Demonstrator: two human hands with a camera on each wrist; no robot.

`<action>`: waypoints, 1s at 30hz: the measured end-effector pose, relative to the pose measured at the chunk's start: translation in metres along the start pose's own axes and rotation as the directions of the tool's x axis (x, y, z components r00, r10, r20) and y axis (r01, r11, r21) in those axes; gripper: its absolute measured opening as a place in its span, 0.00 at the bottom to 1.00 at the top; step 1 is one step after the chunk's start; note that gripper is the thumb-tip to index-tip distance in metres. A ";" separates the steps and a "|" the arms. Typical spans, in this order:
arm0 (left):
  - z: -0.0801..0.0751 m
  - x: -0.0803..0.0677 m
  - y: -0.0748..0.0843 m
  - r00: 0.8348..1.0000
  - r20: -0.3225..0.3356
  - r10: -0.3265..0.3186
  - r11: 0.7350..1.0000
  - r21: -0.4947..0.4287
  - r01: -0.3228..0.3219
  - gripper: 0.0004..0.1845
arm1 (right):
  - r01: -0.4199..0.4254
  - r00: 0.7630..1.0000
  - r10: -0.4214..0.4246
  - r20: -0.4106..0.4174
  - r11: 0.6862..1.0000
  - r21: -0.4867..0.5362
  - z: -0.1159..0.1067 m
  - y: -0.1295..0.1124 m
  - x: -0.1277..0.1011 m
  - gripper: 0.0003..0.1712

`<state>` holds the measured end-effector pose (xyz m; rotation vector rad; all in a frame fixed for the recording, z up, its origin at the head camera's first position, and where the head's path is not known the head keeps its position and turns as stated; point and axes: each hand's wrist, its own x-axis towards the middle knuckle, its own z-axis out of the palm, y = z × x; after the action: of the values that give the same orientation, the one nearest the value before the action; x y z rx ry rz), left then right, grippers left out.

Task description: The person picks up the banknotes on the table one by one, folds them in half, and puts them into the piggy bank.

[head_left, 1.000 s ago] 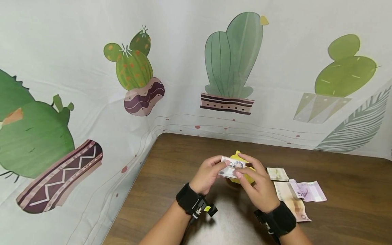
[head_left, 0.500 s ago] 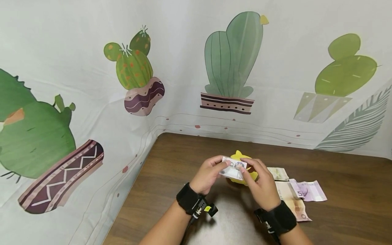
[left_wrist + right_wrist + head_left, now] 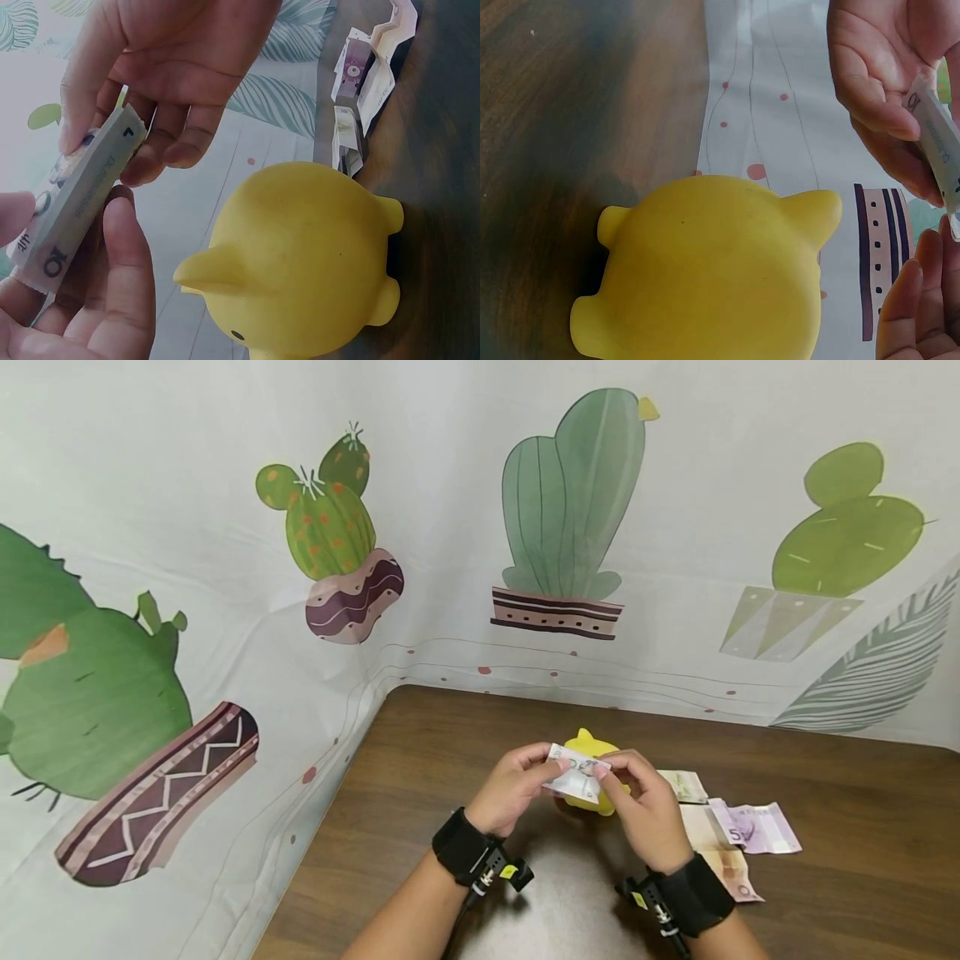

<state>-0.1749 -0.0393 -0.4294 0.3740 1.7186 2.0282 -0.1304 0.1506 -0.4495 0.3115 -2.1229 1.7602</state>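
Observation:
Both hands hold a small folded banknote (image 3: 573,783) up above the table, in front of a yellow piggy bank (image 3: 588,743). My left hand (image 3: 510,783) pinches its left end, thumb on the near face. At the opposite end, my right hand (image 3: 647,810) grips the note between thumb and fingers. Seen from the left wrist, the banknote (image 3: 79,206) shows a folded-over strip with a printed 10. The piggy bank (image 3: 300,259) stands below the hands, touched by neither. In the right wrist view the piggy bank (image 3: 712,270) takes up the lower middle.
Right of the piggy bank lie several creased banknotes: a greenish one (image 3: 684,786), a purple one (image 3: 765,828) and a brownish one (image 3: 723,860). A cactus-print cloth (image 3: 442,527) hangs behind and left of the wooden table (image 3: 862,810).
My right hand has drawn back from over the piggy bank and its fingers have closed in on the note's right end. The note has tilted and shifted slightly right.

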 end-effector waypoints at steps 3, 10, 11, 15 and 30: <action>0.000 0.000 0.000 1.000 0.016 -0.001 1.000 -0.008 0.001 0.19 | -0.006 1.000 0.006 -0.011 1.000 0.009 0.000 -0.001 0.000 0.04; -0.001 0.000 -0.001 1.000 0.018 -0.012 1.000 -0.009 0.012 0.19 | -0.019 1.000 0.019 -0.021 0.999 0.034 -0.001 -0.005 0.000 0.05; -0.001 0.000 -0.001 1.000 0.014 -0.014 1.000 -0.006 0.014 0.19 | -0.018 1.000 0.018 -0.021 0.999 0.039 -0.001 -0.006 0.000 0.05; -0.001 0.001 -0.002 1.000 0.000 -0.017 1.000 0.001 0.017 0.19 | -0.003 1.000 0.005 -0.021 0.998 0.062 -0.001 -0.006 0.000 0.07; 0.004 -0.001 -0.001 1.000 -0.013 0.005 0.998 0.062 -0.004 0.16 | 0.096 0.995 -0.099 0.018 0.991 0.097 0.000 -0.005 -0.001 0.11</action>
<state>-0.1723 -0.0363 -0.4296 0.3862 1.7929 1.9883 -0.1276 0.1495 -0.4453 0.4555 -2.0060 1.8137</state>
